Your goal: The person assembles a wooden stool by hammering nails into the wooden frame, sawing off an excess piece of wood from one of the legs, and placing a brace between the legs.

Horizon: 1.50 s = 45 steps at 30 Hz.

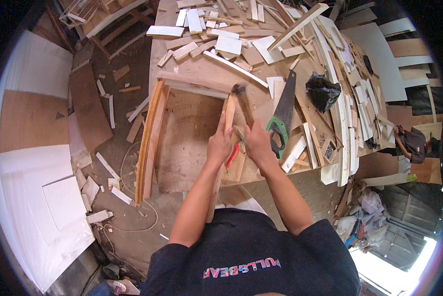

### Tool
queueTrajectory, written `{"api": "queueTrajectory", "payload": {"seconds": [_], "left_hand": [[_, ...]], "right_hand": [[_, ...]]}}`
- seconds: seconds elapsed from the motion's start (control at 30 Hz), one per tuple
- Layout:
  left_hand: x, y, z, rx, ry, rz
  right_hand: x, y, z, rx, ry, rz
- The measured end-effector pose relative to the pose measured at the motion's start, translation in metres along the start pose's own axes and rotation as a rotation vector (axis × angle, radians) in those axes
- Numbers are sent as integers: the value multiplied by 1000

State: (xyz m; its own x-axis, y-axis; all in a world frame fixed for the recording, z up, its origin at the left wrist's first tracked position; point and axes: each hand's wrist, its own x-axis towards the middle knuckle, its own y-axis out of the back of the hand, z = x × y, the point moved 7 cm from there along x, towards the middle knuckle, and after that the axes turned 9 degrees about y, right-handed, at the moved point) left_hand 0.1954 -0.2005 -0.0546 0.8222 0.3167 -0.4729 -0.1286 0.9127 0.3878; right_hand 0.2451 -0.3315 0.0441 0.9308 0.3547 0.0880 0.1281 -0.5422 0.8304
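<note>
A wooden frame (194, 83) with three visible sides lies partly on the workbench and juts past its near edge. My left hand (219, 146) is closed around the frame's right rail, one finger stretched along it. In my right hand (259, 144) is a hammer (245, 106), gripped by its wooden handle. The hammer's dark head is beside the corner where the right rail meets the far rail; whether they touch I cannot tell. A handsaw (284, 106) with a green and black handle lies right of my right hand. Between my wrists is a thin red tool (233, 156).
Wood offcuts (228, 44) cover the far part of the workbench (192, 118). A black plastic bag (323, 92) sits to the right, near long white strips (337, 74). Panels (34, 177) stand at left, by a cable on the floor (155, 217). Another person (413, 143) is at far right.
</note>
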Motion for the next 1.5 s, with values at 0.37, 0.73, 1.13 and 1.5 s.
{"api": "queueTrajectory", "payload": {"seconds": [0.37, 0.73, 1.13, 1.5], "left_hand": [[8, 1, -6, -14, 24, 6], [10, 4, -9, -58, 1, 19], [8, -10, -17, -64, 39, -37], [13, -5, -11, -98, 93, -60]], "right_hand": [[4, 2, -14, -146, 277, -72], [20, 14, -14, 51, 8, 19], [19, -8, 18, -62, -34, -107], [20, 5, 4, 27, 4, -86]]}}
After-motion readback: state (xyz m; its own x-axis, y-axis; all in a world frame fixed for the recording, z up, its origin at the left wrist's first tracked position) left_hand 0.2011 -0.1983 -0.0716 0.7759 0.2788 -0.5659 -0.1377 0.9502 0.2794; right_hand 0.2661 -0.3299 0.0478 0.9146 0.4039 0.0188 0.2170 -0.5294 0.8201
